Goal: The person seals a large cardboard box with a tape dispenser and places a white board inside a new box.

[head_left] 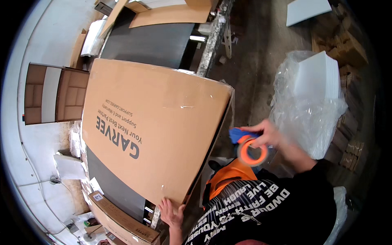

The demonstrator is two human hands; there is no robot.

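A large flat brown cardboard carton (171, 130) with dark print lies on a dark conveyor belt in front of me. My left hand (170, 213) rests at the carton's near corner, its fingers spread on the cardboard and no grip around it. Off the carton's right edge, in the air, my right hand (266, 134) is closed on a tape dispenser (239, 134), blue at its head with an orange ring. The dispenser does not touch the carton. Clear tape shows shiny along the carton's right side.
The conveyor belt (147, 45) runs on beyond the carton, toward an open carton (171, 15) at the far end. Another brown carton (122, 220) stands at the near left. Plastic-wrapped white panels (316, 77) are stacked at right. A metal rail (213, 36) edges the belt.
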